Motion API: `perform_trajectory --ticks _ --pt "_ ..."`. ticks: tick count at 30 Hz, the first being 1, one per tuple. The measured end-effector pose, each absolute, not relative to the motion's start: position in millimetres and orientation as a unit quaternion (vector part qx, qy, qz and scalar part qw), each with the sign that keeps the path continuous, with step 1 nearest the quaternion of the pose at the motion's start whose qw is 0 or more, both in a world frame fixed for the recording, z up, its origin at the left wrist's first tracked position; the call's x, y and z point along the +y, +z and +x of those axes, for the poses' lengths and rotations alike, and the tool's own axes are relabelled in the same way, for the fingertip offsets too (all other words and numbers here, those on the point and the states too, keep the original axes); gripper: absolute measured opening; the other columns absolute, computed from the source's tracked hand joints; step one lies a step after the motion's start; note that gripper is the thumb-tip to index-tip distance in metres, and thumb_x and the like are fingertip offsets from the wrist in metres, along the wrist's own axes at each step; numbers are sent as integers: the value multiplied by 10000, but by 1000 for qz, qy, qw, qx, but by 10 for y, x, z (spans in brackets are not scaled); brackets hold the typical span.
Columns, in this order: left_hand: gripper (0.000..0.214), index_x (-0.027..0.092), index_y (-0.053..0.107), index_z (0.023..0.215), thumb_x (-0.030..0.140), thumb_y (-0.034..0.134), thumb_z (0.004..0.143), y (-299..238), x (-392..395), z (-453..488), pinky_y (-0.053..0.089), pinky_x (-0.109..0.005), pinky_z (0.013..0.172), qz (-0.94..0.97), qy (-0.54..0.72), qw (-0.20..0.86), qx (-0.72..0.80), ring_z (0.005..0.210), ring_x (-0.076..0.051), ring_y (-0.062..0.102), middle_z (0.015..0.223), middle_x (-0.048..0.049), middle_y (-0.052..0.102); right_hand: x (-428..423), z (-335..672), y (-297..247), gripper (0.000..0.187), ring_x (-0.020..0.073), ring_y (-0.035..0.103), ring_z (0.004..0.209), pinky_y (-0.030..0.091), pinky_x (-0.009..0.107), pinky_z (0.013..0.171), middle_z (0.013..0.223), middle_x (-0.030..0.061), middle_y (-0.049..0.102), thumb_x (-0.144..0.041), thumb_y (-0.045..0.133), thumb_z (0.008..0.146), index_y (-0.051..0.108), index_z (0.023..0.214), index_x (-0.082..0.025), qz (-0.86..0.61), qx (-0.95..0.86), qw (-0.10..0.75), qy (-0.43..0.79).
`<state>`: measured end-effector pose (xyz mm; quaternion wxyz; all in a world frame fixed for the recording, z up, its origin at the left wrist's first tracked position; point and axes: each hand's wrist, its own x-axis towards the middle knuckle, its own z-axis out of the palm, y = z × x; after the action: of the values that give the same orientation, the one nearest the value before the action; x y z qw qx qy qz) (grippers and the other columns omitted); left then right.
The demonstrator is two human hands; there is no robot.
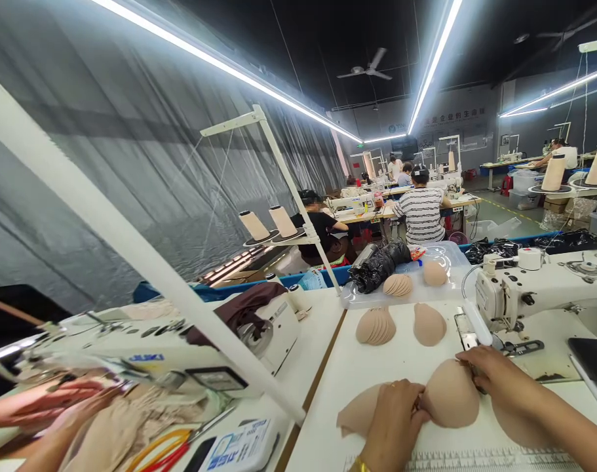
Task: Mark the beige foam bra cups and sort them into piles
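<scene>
A beige moulded bra cup is on the white sewing table in front of me, with its rounded side up. My left hand pinches the cup's left edge between thumb and fingers. At its upper right edge, my right hand has its fingers closed on the rim, close to the sewing machine's needle area; the fingertips are partly hidden. Another beige piece lies under and beside my left hand. Beneath my right forearm, a further beige cup is partly covered.
Behind the hands are a fanned stack of cups and a cup pair. A plastic bin lid carries a black bag. The white sewing machine and a phone are right. A co-worker's hands work at left.
</scene>
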<state>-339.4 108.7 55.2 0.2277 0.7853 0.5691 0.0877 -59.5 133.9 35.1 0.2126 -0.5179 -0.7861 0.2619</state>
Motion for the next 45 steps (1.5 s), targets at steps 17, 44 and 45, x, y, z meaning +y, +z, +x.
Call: perform_trajectory --ticks 17,44,45 --pt "91 193 664 754 226 748 744 695 1295 -3401 371 -399 925 775 72 245 578 1009 -282 628 977 -62 735 1381 -469 425 496 256 691 1005 549 382 897 1162 64 731 -186 616 791 685 1278 -250 -510 -718 218 421" --pt "46 208 587 665 162 587 666 848 1230 -3724 315 -271 625 739 147 387 532 649 -143 455 655 49 539 1106 -408 437 168 171 473 749 353 303 709 747 -64 483 -281 685 807 523 826 -243 -471 -654 281 521" --pt "28 210 569 662 195 590 654 840 1231 -3761 304 -268 606 726 151 402 537 639 -143 443 639 51 518 1063 -396 435 160 175 477 756 360 304 719 759 -63 489 -314 681 821 554 889 -244 -472 -645 291 527"
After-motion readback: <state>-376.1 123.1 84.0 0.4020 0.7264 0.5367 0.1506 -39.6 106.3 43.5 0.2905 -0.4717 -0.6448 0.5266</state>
